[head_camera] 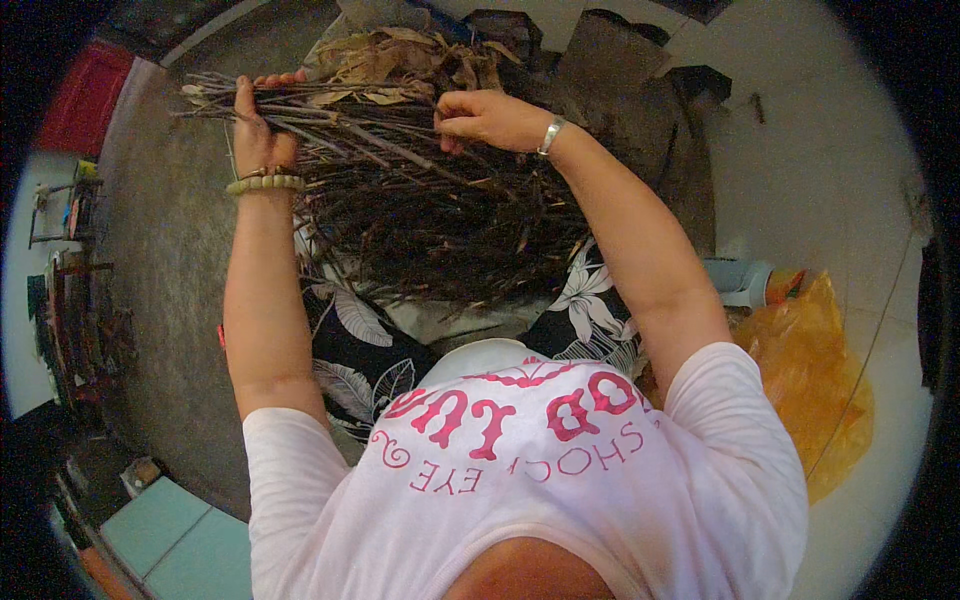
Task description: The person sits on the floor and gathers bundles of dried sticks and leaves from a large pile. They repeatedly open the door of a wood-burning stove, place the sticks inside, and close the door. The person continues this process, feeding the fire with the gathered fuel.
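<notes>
My left hand (264,124) is closed around one end of a bundle of thin dry stems (322,120), the thumb upright at the near side. The stems stretch rightward to my right hand (472,120), whose fingers are bent over their leafy part; what its fingertips pinch, if anything, is hidden. Dry, curled tan leaves (390,56) lie just beyond the stems. Below both hands, a large heap of dark thin stems (450,232) lies between my knees, on a pale cloth or sack (442,319).
A yellow plastic bag (817,390) and a pale blue container (735,281) lie at the right on the tiled floor. Dark sacking (630,97) spreads beyond the heap. A rack with items (71,210) stands far left, near a red panel (82,97).
</notes>
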